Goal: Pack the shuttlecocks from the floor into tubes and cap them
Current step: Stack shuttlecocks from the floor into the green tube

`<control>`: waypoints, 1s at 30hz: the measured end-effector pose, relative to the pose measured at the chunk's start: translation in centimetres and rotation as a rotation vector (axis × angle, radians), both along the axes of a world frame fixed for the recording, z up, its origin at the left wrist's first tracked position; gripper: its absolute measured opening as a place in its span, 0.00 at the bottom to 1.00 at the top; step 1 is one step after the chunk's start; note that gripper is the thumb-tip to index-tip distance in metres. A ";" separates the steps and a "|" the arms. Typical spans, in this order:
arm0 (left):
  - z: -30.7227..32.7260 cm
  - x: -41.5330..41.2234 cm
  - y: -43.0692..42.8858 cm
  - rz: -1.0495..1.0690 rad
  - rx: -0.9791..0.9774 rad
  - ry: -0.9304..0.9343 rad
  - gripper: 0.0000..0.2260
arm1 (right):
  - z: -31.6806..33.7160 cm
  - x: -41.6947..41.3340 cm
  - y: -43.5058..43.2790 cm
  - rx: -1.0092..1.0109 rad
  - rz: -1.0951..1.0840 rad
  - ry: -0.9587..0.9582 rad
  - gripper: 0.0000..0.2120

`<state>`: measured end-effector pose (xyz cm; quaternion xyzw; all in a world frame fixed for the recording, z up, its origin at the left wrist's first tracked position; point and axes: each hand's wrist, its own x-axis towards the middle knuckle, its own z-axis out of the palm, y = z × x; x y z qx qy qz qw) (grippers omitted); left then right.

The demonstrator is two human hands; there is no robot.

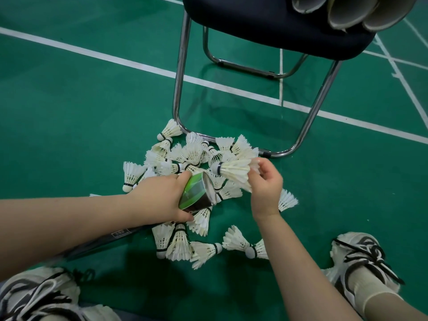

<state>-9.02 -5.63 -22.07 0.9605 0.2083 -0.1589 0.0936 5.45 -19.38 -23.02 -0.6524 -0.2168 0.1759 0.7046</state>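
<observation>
— Left hand point(162, 195)?
— Wrapped around a dark tube point(196, 193) with a green band, near its open mouth. Tilted low over the pile, mouth turned toward the right. Rest of the tube running back under the left forearm, toward the lower left.

— And the right hand point(266, 181)?
— Pinching the feather skirt of one shuttlecock point(234, 170) between thumb and fingertips, other fingers loosely curled. Held off the floor, cork end pointing left, just above and beside the tube mouth, not inside it.

— Other shuttlecocks?
— Scattered in a loose heap point(185, 156) on the green floor point(69, 112), between the hands and the front of a chair. A few more lying apart nearer the feet, below the tube point(206, 249). One partly hidden behind the right wrist.

— The chair?
— Chrome legs point(179, 89), dark padded seat point(266, 22) at the top of the view. Front rail of the frame touching the far edge of the heap.

— Anything on the seat?
— Several open cardboard tubes point(347, 10), mouths facing the camera. No telling whether empty or filled.

— Floor markings?
— White court lines point(104, 54) crossing diagonally behind the chair.

— Feet?
— Black-and-white sneakers, one at the lower left point(34, 295), one at the lower right point(361, 258), either side of the arms.
</observation>
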 end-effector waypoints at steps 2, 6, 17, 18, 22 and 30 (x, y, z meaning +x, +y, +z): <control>0.4 0.0 -0.3 0.003 -0.003 -0.025 0.35 | 0.7 -0.2 0.1 -0.050 0.203 -0.026 0.08; 0.9 0.3 -1.0 -0.033 0.028 -0.078 0.37 | -0.4 -1.1 0.2 -0.194 0.316 -0.041 0.11; 0.6 0.0 -1.5 -0.088 0.036 -0.131 0.36 | -2.0 -2.7 0.4 -0.404 0.165 -0.195 0.11; 0.7 0.2 -1.3 -0.071 0.028 -0.132 0.36 | -1.8 -2.9 0.2 -0.312 0.107 -0.194 0.09; 1.1 0.4 -0.5 -0.011 0.034 -0.145 0.36 | -1.6 -3.4 -0.3 -0.162 0.062 -0.465 0.10; 1.4 0.6 -0.4 -0.015 0.034 -0.202 0.32 | -3.0 -5.5 0.1 -0.283 0.262 -0.541 0.12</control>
